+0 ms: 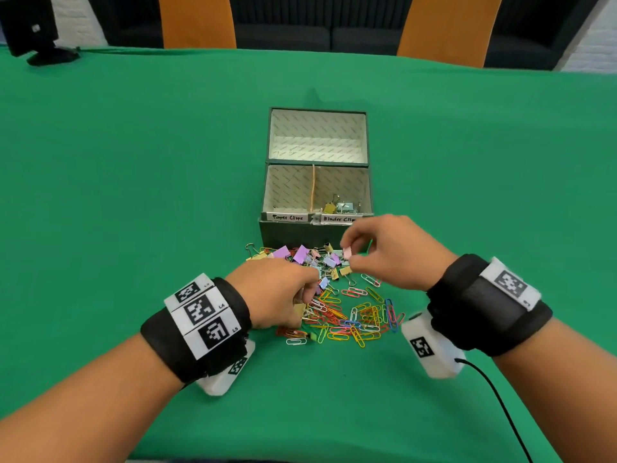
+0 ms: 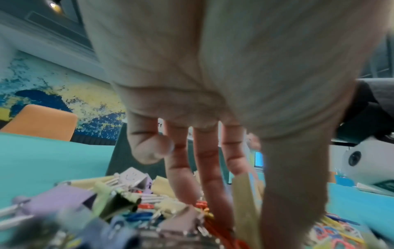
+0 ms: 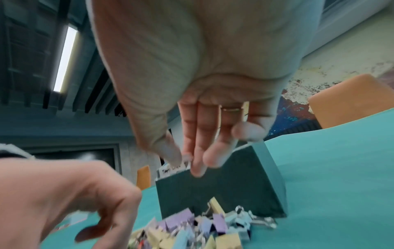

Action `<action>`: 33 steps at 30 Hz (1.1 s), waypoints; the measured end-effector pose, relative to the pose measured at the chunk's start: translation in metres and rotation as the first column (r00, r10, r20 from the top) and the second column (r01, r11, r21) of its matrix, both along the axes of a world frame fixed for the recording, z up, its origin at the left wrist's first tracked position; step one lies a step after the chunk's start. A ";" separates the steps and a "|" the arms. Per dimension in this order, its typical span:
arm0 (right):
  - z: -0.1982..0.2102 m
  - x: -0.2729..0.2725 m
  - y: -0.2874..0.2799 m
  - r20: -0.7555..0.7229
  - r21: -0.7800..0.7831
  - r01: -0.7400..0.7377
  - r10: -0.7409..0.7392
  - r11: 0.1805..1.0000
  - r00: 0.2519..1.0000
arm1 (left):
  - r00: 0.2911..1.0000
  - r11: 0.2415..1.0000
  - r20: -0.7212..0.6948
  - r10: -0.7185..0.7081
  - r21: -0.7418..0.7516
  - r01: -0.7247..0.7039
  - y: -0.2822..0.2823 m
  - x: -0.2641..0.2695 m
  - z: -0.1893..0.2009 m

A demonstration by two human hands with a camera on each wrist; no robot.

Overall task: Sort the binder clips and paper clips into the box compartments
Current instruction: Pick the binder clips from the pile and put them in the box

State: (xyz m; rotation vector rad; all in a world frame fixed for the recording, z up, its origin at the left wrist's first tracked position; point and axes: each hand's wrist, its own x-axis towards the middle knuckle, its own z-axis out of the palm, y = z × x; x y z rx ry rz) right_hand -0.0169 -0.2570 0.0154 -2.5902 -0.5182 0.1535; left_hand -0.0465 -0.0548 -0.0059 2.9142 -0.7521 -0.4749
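Note:
A dark green box [image 1: 317, 230] stands mid-table with two white-lined compartments. The left one, labelled Paper Clips [image 1: 287, 190], looks bare; the right one, labelled Binder Clips [image 1: 350, 185], holds a few binder clips [image 1: 337, 207]. Pastel binder clips [image 1: 300, 253] are heaped against the box front, and coloured paper clips [image 1: 360, 319] are spread nearer me. My right hand [image 1: 350, 259] is above the heap and pinches a small pink binder clip [image 1: 347, 252] between thumb and forefinger. My left hand [image 1: 303, 295] reaches down into the pile, its thumb and fingers around a yellow binder clip [image 2: 243, 193].
The box's open lid [image 1: 317, 135] lies flat behind it. Green cloth [image 1: 133, 162] covers the table. Two orange chairs [image 1: 197, 21] [image 1: 447, 28] stand at the far edge and a black device [image 1: 33, 31] at the far left. A black cable [image 1: 500, 406] trails from my right wrist.

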 end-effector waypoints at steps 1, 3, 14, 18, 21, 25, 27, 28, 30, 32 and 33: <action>0.004 0.003 0.000 0.060 0.088 0.042 -0.047 0.995 0.997 | 1.000 1.000 -0.004 0.005 -0.015 -0.005 0.000 0.000 -0.001; 0.013 0.011 0.001 0.184 0.271 0.127 -0.180 0.954 0.966 | 1.000 0.998 -0.019 0.023 -0.065 -0.024 0.002 0.002 -0.001; 0.008 0.054 0.000 0.215 -0.009 0.270 -0.261 0.963 0.941 | 0.979 0.831 0.093 0.181 -0.547 -0.102 -0.001 0.025 0.038; 0.003 0.041 -0.004 0.309 0.191 0.279 -0.327 0.941 0.893 | 0.929 0.741 0.184 0.321 -0.659 -0.125 -0.010 0.047 0.054; 0.003 0.029 -0.009 0.296 0.310 0.277 -0.369 0.909 0.881 | 0.891 0.700 0.242 0.385 -0.706 -0.111 -0.022 0.068 0.060; 0.000 0.015 -0.016 0.256 0.331 0.261 -0.353 0.907 0.900 | 0.863 0.731 0.328 0.385 -0.679 -0.068 -0.035 0.091 0.056; -0.002 0.009 -0.017 0.212 0.310 0.234 -0.307 0.921 0.928 | 0.878 0.777 0.327 0.349 -0.624 -0.076 -0.039 0.097 0.050; -0.005 0.006 -0.017 0.181 0.284 0.215 -0.272 0.935 0.945 | 0.895 0.806 0.309 0.321 -0.585 -0.087 -0.040 0.098 0.046; -0.008 0.001 -0.016 0.110 0.200 0.157 -0.182 0.967 0.977 | 0.926 0.855 0.272 0.261 -0.510 -0.092 -0.040 0.096 0.040; -0.011 -0.002 -0.015 0.038 0.088 0.081 -0.085 0.993 0.996 | 0.935 0.869 0.280 0.219 -0.492 -0.056 -0.038 0.090 0.036; -0.012 -0.002 -0.013 0.007 0.026 0.045 -0.045 0.999 0.999 | 0.933 0.868 0.298 0.200 -0.496 -0.028 -0.036 0.085 0.035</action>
